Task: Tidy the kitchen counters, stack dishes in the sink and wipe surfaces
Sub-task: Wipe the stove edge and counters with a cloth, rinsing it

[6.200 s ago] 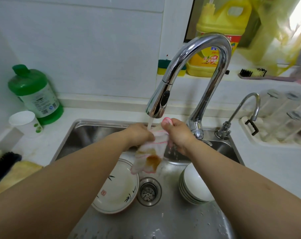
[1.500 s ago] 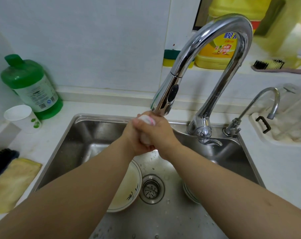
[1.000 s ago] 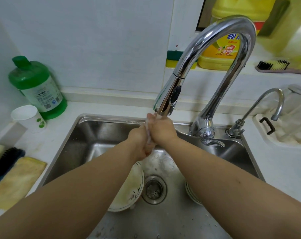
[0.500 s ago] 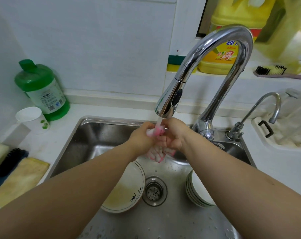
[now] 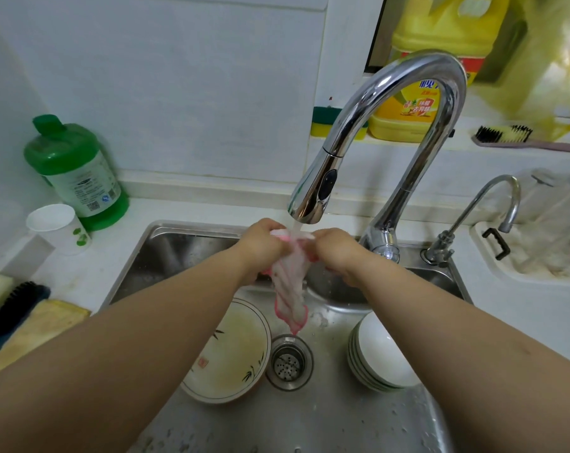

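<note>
Stage of the task, near to far. Dishes already lie in the sink (image 5: 185, 429): a patterned plate (image 5: 231, 358) left of the drain (image 5: 289, 361) and a stack of white bowls (image 5: 380, 356) to its right. Above them, the left hand (image 5: 264, 245) and right hand (image 5: 337, 253) each grip the pink-edged cloth (image 5: 290, 291), held under running water from the tap (image 5: 313, 197). Beyond, on the counter (image 5: 153, 207), a green bottle (image 5: 76, 174) and white cup (image 5: 58, 228) remain; wiping appears not yet begun.
</note>
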`<state>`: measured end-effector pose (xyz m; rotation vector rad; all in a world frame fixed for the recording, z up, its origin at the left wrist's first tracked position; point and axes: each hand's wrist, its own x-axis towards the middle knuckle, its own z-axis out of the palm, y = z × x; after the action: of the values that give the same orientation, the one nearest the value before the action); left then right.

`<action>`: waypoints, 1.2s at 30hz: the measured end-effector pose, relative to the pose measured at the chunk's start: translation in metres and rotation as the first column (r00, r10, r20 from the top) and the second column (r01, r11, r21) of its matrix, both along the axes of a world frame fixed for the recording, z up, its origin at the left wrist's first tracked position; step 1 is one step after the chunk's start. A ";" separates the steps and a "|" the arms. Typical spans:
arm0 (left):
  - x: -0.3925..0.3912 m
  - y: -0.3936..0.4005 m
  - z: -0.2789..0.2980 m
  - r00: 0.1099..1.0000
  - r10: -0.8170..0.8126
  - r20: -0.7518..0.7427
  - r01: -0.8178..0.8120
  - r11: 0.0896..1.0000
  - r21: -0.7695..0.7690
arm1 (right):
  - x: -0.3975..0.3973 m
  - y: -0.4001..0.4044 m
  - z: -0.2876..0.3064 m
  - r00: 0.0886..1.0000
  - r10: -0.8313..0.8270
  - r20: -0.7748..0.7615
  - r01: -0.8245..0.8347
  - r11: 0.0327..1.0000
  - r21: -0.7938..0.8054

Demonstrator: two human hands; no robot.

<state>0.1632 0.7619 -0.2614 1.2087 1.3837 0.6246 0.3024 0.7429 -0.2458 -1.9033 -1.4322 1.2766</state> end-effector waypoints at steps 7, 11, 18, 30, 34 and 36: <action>-0.042 0.002 -0.011 1.000 0.015 -0.006 -0.015 0.997 -0.073 | 0.018 0.004 -0.015 0.997 -0.038 0.064 0.037 0.999 0.010; -0.052 0.007 -0.012 0.988 0.145 -0.055 -0.145 0.989 -0.001 | 0.023 0.003 -0.014 0.897 0.152 0.416 -0.187 0.981 0.043; -0.025 -0.003 0.004 0.990 0.141 -0.009 -0.141 0.978 -0.155 | 0.008 0.000 -0.010 0.960 -0.092 -0.266 0.128 0.984 0.124; -0.011 -0.005 0.000 0.989 0.116 0.096 -0.110 0.991 -0.073 | -0.020 0.006 -0.012 0.729 -0.212 -0.651 0.185 0.976 -0.112; -0.013 -0.014 -0.027 0.976 0.167 0.142 -0.111 0.936 -0.334 | -0.024 0.009 -0.003 0.518 -0.354 -0.779 0.345 0.919 -0.189; -0.008 -0.016 -0.033 0.942 0.207 0.266 -0.081 0.905 -0.417 | -0.028 0.005 -0.001 0.488 -0.344 -0.802 0.343 0.921 -0.186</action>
<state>0.1556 0.7455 -0.2940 0.6524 1.2656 0.5679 0.2741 0.7481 -0.2467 -1.1549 -0.4983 1.6164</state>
